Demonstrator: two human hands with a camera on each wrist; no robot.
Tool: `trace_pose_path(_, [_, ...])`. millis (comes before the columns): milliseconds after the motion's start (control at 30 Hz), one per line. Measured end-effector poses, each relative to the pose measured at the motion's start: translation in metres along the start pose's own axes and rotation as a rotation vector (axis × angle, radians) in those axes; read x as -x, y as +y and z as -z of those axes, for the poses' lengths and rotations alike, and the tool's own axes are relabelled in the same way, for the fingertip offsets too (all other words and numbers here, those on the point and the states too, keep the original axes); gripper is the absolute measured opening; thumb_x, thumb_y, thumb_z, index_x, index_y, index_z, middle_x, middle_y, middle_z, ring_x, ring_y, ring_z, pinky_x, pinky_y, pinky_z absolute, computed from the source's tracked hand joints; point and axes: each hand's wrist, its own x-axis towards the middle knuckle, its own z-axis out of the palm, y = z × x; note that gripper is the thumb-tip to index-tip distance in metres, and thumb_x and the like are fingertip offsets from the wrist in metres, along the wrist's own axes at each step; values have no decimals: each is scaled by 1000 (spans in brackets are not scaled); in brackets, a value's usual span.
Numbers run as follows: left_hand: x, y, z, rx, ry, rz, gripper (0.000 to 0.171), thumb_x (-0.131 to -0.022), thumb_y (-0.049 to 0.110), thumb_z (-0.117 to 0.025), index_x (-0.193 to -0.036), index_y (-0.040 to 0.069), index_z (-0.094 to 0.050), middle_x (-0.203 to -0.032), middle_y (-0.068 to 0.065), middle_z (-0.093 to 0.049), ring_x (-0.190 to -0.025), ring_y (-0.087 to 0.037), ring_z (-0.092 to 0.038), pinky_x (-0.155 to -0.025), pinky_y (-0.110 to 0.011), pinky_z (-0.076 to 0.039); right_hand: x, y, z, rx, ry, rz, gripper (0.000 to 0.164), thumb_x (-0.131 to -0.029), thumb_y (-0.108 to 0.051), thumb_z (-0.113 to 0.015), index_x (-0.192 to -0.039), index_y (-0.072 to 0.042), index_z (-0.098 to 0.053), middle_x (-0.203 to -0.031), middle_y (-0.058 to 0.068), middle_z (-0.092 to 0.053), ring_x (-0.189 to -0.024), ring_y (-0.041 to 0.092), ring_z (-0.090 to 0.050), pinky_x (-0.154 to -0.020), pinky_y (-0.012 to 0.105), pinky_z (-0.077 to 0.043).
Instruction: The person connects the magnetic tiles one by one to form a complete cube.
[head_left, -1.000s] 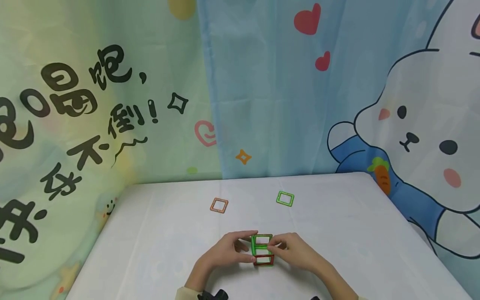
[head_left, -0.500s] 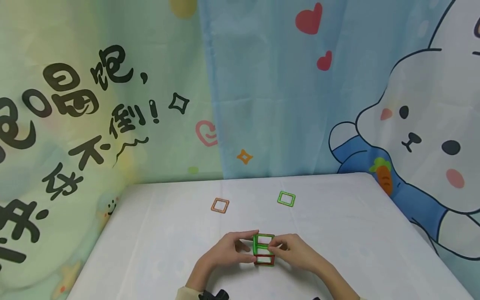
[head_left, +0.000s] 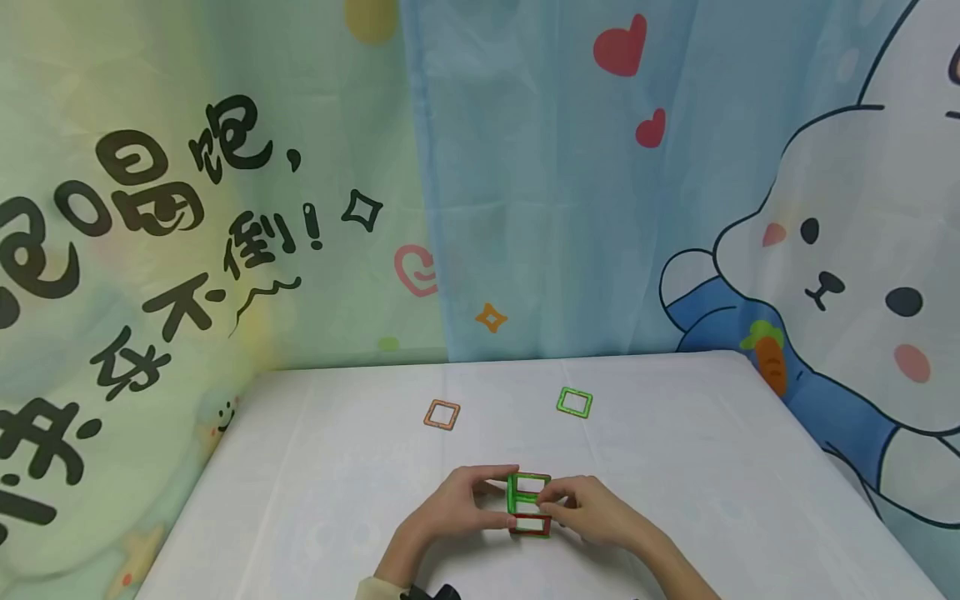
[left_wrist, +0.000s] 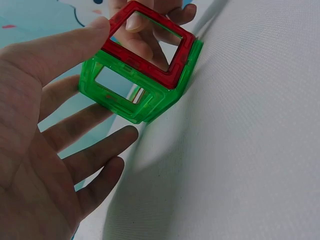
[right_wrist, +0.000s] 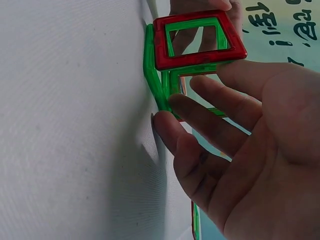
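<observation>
A small block of red and green magnetic tiles stands on the white table between both hands. Its red tile (left_wrist: 132, 62) faces me, with a green tile (left_wrist: 115, 106) joined at its edge. My left hand (head_left: 459, 504) grips the block from the left, thumb at the red tile's corner and index finger at the far end. The other left fingers spread out loosely, as the left wrist view shows. From the right, my right hand (head_left: 596, 510) pinches the block, thumb by the red tile and fingertips against the green side. Those fingers partly hide the right side.
Farther back on the white table (head_left: 337, 467) lie two loose square tiles, one orange (head_left: 428, 412) at the left and one green (head_left: 573, 414) at the right. A printed curtain (head_left: 510, 208) hangs behind the table's far edge.
The head view has shifted slightly, so everything sits a little lower in it. Both hands keep their hold on the tile block, with hardly any visible movement.
</observation>
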Motion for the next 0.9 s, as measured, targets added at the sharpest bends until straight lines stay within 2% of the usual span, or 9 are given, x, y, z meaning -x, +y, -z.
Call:
trace_pose_path(233, [-1,-3,1,-4,0,-15,60,-81,22,-80,-135,9,-58,-125,-4,-64,-97,-9,-64,-87,-27,-47,-2,2,1,-22,-6,14,17,-95,-25,-63,-99,-10,-71,-100,2,-68,-61,10,-52,-52,26,-43])
trace_pose_path(367, [0,-4,-2,1,1,-13,59,-81,21,-80,-134,9,-58,-125,-4,-63,-95,-10,-64,-86,-27,-48,-1,3,-1,-21,-13,8,17,-96,-26,-63,-99,-11,-71,-98,0,-67,-64,12,-52,-54,27,-44])
trace_pose_path(533, [-4,-3,-1,-12,17,-14,59,-81,22,-80,-135,10,-57,-125,-4,-63,-92,-10,-64,-83,-27,-48,-2,1,2,-11,2,7,18,-96,-26,-62,-101,-11,-70,-98,-2,-67,-70,14,-54,-58,28,-44])
trace_pose_path(700, [-6,-4,-2,9,17,0,61,-81,21,-81,-135,13,-56,-125,-3,-62,-91,-9,-64,-82,-27,-48,-2,2,5,2,14,4,16,-95,-23,-64,-100,-9,-70,-98,-1,-67,-72,13,-55,-60,28,-44])
trace_pose_path(900, [-2,-5,-4,38,15,15,57,-80,21,-81,-132,16,-59,-123,-2,-63,-91,-10,-64,-83,-27,-48,0,9,5,-16,17,-8,16,-94,-23,-64,-101,-10,-70,-99,-1,-67,-77,16,-57,-65,29,-45])
